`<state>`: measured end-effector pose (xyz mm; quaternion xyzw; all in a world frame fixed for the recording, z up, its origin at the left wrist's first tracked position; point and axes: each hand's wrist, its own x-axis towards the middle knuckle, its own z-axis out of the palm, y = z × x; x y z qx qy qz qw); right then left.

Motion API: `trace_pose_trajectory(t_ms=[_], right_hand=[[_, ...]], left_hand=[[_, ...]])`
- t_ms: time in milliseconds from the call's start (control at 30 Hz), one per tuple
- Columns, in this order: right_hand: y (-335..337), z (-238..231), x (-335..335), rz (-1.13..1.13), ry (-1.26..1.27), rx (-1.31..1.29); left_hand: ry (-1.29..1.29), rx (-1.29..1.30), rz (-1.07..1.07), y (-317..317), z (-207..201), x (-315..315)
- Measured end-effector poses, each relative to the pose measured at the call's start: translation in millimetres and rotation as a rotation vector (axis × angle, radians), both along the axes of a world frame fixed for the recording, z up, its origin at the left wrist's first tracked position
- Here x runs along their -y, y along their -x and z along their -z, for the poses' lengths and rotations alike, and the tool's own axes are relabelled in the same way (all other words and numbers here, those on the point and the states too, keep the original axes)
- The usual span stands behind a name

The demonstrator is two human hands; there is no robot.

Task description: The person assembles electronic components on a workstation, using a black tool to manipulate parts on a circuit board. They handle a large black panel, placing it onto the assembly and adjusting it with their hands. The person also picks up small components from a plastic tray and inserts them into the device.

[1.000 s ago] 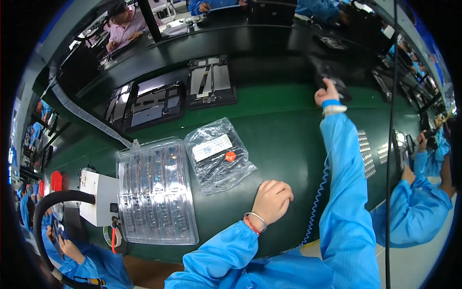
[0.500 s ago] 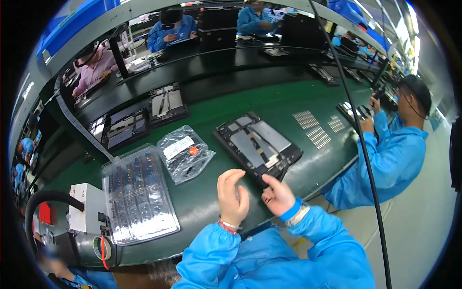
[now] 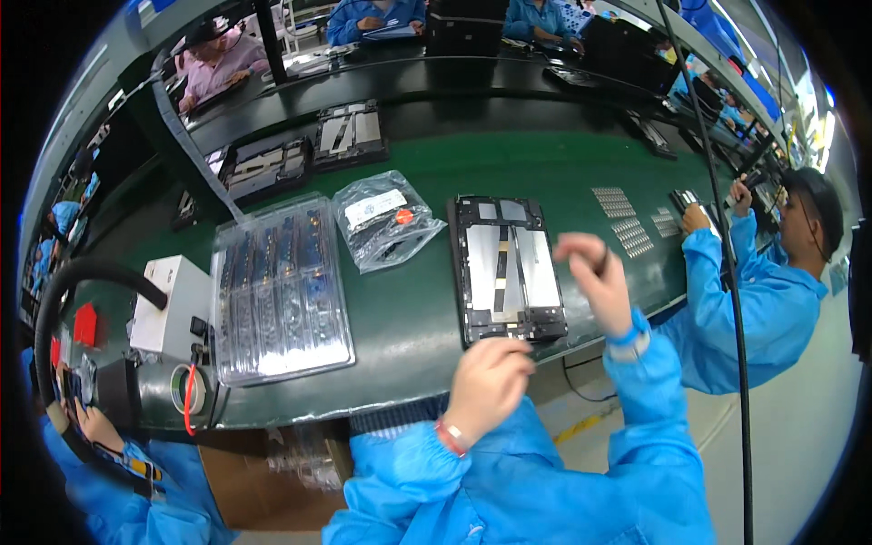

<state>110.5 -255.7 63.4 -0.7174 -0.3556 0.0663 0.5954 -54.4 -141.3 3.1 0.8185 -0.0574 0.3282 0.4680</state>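
An opened tablet [image 3: 486, 263] lies in front of me, its silver battery plates and dark inner boards showing in a black frame. My left hand [image 3: 490, 386] is at its lower edge, with bent fingers held together; whether anything small is between the fingertips is hidden. Beside the tablet's right edge, my right hand [image 3: 601, 282] is raised with curved fingers apart, and nothing shows in it. Left of the tablet is a clear plastic bag [image 3: 386, 222] with a white label and an orange-red dot. Further left lies a clear blister tray [image 3: 282, 300] holding rows of dark blue strips.
Small metal pieces [image 3: 622, 218] lie in rows to the right. More opened tablets [image 3: 350, 132] stand at the back left. A white box [image 3: 168, 304], a black hose [image 3: 68, 282] and a tape roll [image 3: 186, 389] are at left. A black cable [image 3: 727, 272] hangs before a co-worker [image 3: 758, 282].
The view has shifted, and the tablet now appears straighter. My right hand has moved from the tablet's lower corner up beside its right edge; my left hand has moved to its lower edge, fingers closing together.
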Motion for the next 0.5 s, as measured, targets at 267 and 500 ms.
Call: trace_pose_trajectory(t_ms=[267,500], right_hand=[[-145.0,64.4,-55.1,0.113,0.585,0.499],[-83.3,61.9,6.5,0.134,0.523,0.523]], left_hand=[[-0.706,-0.060,-0.118,-74.2,26.4,44.7],[-0.742,-0.077,-0.048,22.3,13.1,-0.9]])
